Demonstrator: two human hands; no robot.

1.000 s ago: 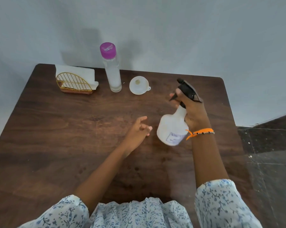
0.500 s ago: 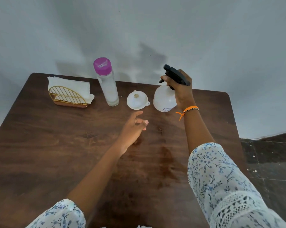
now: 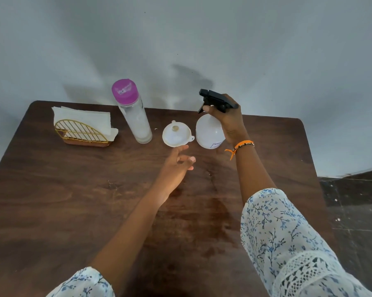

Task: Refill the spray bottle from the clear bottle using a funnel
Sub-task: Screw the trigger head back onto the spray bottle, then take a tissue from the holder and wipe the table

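broadly, the dark wooden counter (image 3: 73, 200) carries everything along its far edge. the clear bottle (image 3: 135, 118) with its purple cap stands tallest; it looks smooth and stiff, probably heaviest if full, best taken round the mid-body. just right of the funnel stands the spray bottle (image 3: 208, 131), likely light plastic, with the right hand (image 3: 230, 121) curled round its neck below the black trigger. the napkin holder (image 3: 82, 131) sits well apart at left, not in the way. the small white funnel (image 3: 176, 136) looks light and easily knocked; the left hand (image 3: 176, 166) hovers near it, fingers loosely spread, holding nothing.
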